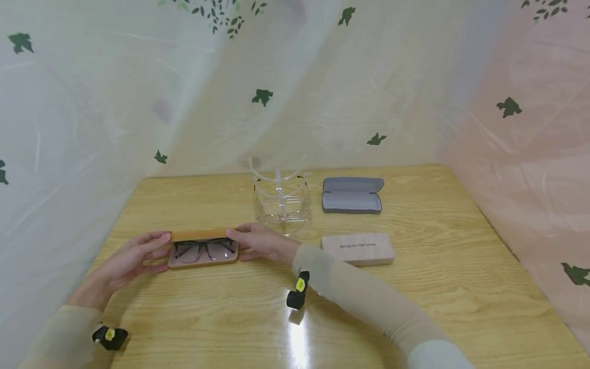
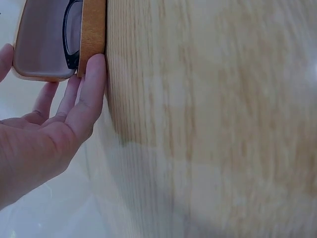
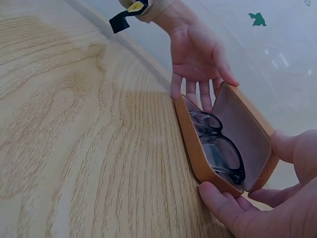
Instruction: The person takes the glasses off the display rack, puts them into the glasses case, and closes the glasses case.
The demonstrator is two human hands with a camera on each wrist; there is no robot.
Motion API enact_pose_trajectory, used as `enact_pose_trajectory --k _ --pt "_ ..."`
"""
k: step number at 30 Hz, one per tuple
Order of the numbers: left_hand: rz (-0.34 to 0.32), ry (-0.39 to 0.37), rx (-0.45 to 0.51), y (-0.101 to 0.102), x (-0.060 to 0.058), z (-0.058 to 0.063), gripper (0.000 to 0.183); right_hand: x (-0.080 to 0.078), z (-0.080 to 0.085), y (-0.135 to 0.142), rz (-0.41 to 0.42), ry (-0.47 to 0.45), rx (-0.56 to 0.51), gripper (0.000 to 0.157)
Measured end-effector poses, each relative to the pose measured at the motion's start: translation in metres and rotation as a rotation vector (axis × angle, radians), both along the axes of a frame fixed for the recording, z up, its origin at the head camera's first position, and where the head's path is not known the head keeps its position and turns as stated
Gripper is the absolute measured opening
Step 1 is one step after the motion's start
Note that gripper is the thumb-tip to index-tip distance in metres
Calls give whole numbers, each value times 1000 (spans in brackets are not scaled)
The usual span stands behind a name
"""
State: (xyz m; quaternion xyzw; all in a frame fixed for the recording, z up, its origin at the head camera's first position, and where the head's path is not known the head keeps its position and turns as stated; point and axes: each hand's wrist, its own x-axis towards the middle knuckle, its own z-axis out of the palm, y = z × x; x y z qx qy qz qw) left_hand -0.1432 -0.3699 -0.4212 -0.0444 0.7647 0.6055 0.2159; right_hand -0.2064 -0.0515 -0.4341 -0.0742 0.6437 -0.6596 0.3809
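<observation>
Your left hand (image 1: 131,260) grips the left end of the orange-brown, oblong, hinged eyeglass case (image 1: 199,236); your right hand (image 1: 265,242) grips its right end. Thumbs at lid, fingers lower on the ends. Case rests on the pale wood-grain table (image 1: 221,312), left of centre, lid partly raised. Black-framed, clear-lensed eyeglasses (image 1: 203,247) lie inside. Behind, to the right: open grey hinged case (image 1: 352,203).

Pale, glossy sheeting (image 1: 322,66) hangs behind and along both sides of a light wood-grained table (image 1: 461,256), tinged pink at the right. Dark green bird shapes (image 1: 262,97) dot the sheeting; leafy sprigs (image 1: 235,21) trail along its top. A white reflection (image 1: 298,343) gleams on the wood.
</observation>
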Motion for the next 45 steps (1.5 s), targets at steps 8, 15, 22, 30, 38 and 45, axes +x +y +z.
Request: enact_pose_trajectory --k 8,15,22,30,38,45 --pt "-26 1 31 -4 -1 -4 70 1 0 2 5 5 0 68" --pt "-33 8 50 -7 0 -5 67 1 -3 2 16 11 9 69" --pt "-16 19 78 -9 3 -8 65 3 -5 1 13 32 4 68" --pt "12 37 112 -7 7 -20 69 7 -16 -7 -73 101 34 62" --pt "8 29 77 -5 7 -19 72 6 -10 -4 -48 90 58 61" --pt "15 24 62 -4 7 -14 72 5 -11 -4 -35 85 50 61"
